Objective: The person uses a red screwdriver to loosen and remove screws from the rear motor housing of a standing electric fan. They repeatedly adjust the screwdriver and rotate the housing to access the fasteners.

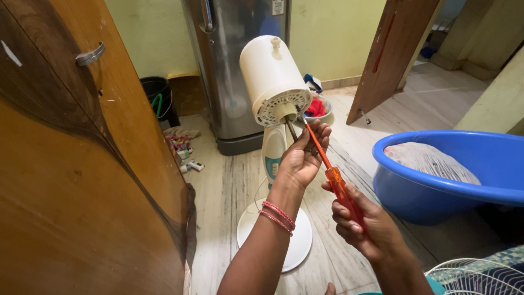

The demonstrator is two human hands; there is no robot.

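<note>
At the front face of the fan motor housing (274,79), the left hand (302,158) is curling its fingers around the orange screwdriver (327,166) shaft, steadying the tip, while the right hand (363,224) is gripping the handle below. Turning it next would call for keeping the tip seated.

Blue tub (436,191) w/ cloth (431,162), steel fridge (240,71), black bin (158,98).

Cream fan motor housing (273,76), orange-handled screwdriver (334,180), blue tub (436,186), red-pink bangles (278,214), brown wooden door (82,180)
</note>
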